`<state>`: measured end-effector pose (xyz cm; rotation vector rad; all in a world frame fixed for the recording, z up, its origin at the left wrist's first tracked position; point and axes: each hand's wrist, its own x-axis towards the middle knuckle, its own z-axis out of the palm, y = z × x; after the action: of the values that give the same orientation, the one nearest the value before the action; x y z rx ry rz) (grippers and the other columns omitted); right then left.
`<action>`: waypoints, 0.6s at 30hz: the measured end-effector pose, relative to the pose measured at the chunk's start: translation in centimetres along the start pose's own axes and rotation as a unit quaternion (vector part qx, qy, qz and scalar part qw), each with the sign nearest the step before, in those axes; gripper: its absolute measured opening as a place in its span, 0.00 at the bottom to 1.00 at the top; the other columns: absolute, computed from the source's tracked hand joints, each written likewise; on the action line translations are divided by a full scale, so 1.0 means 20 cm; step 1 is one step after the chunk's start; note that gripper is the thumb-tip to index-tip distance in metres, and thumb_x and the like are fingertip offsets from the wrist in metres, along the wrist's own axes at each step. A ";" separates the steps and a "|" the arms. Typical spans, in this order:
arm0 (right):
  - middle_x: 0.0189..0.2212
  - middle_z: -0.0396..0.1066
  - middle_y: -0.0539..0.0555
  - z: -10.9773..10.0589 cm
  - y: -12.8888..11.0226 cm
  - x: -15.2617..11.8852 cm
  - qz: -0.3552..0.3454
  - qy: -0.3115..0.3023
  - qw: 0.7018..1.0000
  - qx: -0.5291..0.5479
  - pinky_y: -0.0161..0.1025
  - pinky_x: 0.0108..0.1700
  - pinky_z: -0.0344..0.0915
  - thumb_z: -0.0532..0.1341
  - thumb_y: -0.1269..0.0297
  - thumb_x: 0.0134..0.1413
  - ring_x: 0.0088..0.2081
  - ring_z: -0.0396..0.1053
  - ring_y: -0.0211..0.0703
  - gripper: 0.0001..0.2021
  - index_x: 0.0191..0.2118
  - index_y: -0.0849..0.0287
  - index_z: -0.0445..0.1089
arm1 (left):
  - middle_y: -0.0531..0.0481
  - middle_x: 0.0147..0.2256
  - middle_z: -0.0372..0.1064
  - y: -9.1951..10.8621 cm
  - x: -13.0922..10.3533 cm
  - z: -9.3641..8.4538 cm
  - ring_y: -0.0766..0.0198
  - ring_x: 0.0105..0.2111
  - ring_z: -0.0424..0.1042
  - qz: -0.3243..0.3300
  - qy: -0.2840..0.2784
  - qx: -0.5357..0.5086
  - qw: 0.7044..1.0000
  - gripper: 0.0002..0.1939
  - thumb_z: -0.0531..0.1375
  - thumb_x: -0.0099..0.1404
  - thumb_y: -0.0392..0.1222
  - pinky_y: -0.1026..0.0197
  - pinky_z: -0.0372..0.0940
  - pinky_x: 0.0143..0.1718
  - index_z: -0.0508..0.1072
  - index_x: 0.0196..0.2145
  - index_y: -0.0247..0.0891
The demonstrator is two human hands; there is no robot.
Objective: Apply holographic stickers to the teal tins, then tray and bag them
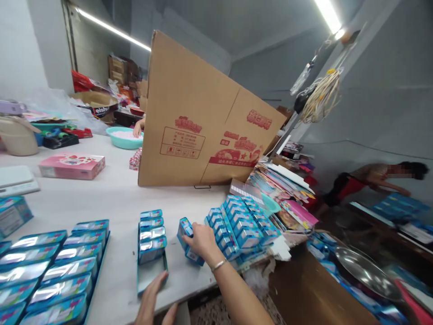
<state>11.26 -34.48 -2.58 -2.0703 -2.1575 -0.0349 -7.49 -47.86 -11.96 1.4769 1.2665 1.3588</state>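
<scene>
On the white table, a narrow blue tray [149, 276] holds several small blue boxes [152, 243] in its far part; its near part is bare. My left hand [154, 300] is at the tray's near end, fingers apart, fingertips at its right edge. To the right of the tray, my right hand [203, 241], with a bracelet on the wrist, is closed around small blue boxes [185, 230]. Just beyond it, packed rows of similar blue boxes [245, 221] stand at the table's right edge. More blue boxes [61, 266] fill trays at the near left.
A big cardboard carton [203, 113] stands across the table's far side. A pink box [72, 166] and a turquoise basin [125, 138] with another person's hand [139, 127] lie left of it. A person [372, 178] bends over at the far right.
</scene>
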 end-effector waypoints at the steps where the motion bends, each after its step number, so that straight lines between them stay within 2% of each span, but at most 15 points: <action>1: 0.36 0.78 0.65 0.00 0.00 -0.12 -0.014 0.002 1.000 0.005 0.43 0.38 0.65 0.63 0.44 0.56 0.37 0.77 0.57 0.23 0.43 0.60 0.74 | 0.42 0.65 0.59 0.05 -0.01 0.06 0.44 0.66 0.56 -0.029 -0.045 -0.055 0.997 0.32 0.60 0.64 0.56 0.45 0.52 0.68 0.61 0.63 0.47; 3: 0.36 0.78 0.64 0.00 0.01 -0.31 -0.051 0.004 0.999 0.015 0.43 0.38 0.65 0.61 0.43 0.57 0.38 0.76 0.57 0.23 0.44 0.59 0.73 | 0.43 0.70 0.49 0.15 0.04 0.17 0.44 0.69 0.49 -0.095 -0.087 -0.162 0.978 0.38 0.61 0.64 0.57 0.46 0.46 0.69 0.58 0.66 0.43; 5: 0.37 0.77 0.63 0.01 0.03 -0.42 -0.092 -0.001 0.996 0.022 0.43 0.40 0.65 0.60 0.43 0.59 0.39 0.75 0.56 0.22 0.42 0.58 0.73 | 0.42 0.72 0.43 0.21 0.15 0.26 0.48 0.72 0.39 -0.125 -0.056 -0.230 0.964 0.40 0.62 0.63 0.60 0.52 0.36 0.71 0.58 0.66 0.39; 6: 0.36 0.77 0.62 0.02 0.05 -0.46 -0.118 0.005 0.993 0.027 0.43 0.40 0.65 0.59 0.43 0.60 0.39 0.75 0.56 0.21 0.41 0.58 0.73 | 0.41 0.72 0.44 0.22 0.22 0.29 0.50 0.72 0.39 -0.139 -0.052 -0.245 0.958 0.40 0.61 0.63 0.62 0.54 0.34 0.71 0.60 0.65 0.37; 8: 0.36 0.76 0.62 0.06 0.09 -0.47 -0.183 0.048 0.981 0.045 0.43 0.41 0.66 0.59 0.43 0.61 0.39 0.74 0.54 0.21 0.43 0.57 0.72 | 0.40 0.68 0.55 0.24 0.34 0.33 0.50 0.70 0.47 -0.156 -0.064 -0.259 0.951 0.38 0.57 0.64 0.67 0.53 0.37 0.71 0.67 0.60 0.36; 9: 0.36 0.76 0.61 0.09 0.12 -0.46 -0.223 0.090 0.969 0.059 0.43 0.40 0.66 0.58 0.43 0.61 0.39 0.74 0.53 0.22 0.46 0.58 0.71 | 0.39 0.64 0.63 0.24 0.38 0.34 0.48 0.68 0.53 -0.166 -0.077 -0.262 0.948 0.38 0.55 0.63 0.69 0.51 0.41 0.70 0.72 0.56 0.35; 12: 0.41 0.74 0.62 0.14 0.16 -0.40 -0.336 0.231 0.907 0.100 0.43 0.39 0.68 0.58 0.40 0.60 0.40 0.73 0.53 0.29 0.56 0.58 0.63 | 0.37 0.47 0.79 0.22 0.48 0.37 0.41 0.56 0.70 -0.198 -0.125 -0.270 0.934 0.43 0.50 0.59 0.77 0.44 0.52 0.66 0.80 0.43 0.33; 13: 0.42 0.74 0.62 0.14 0.17 -0.38 -0.364 0.263 0.887 0.110 0.44 0.39 0.69 0.59 0.38 0.58 0.41 0.74 0.53 0.32 0.59 0.58 0.60 | 0.37 0.42 0.80 0.20 0.50 0.38 0.41 0.53 0.73 -0.207 -0.139 -0.272 0.930 0.45 0.49 0.57 0.79 0.43 0.56 0.64 0.80 0.40 0.32; 15: 0.46 0.73 0.63 0.14 0.17 -0.37 -0.398 0.289 0.860 0.132 0.47 0.44 0.70 0.61 0.36 0.54 0.45 0.73 0.55 0.39 0.63 0.57 0.56 | 0.38 0.38 0.81 0.17 0.52 0.40 0.42 0.50 0.75 -0.215 -0.148 -0.273 0.926 0.46 0.49 0.55 0.81 0.44 0.59 0.62 0.81 0.37 0.31; 18: 0.56 0.69 0.64 0.14 0.21 -0.41 -0.377 0.295 0.855 0.199 0.58 0.58 0.63 0.66 0.33 0.45 0.56 0.68 0.61 0.50 0.68 0.51 0.50 | 0.35 0.42 0.80 0.12 0.50 0.42 0.41 0.51 0.73 -0.208 -0.122 -0.264 0.934 0.45 0.51 0.54 0.81 0.46 0.59 0.62 0.80 0.36 0.31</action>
<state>15.40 -42.01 -6.69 -0.7572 -2.1534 -0.2496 0.60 -37.99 -8.52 0.9051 0.8926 1.0772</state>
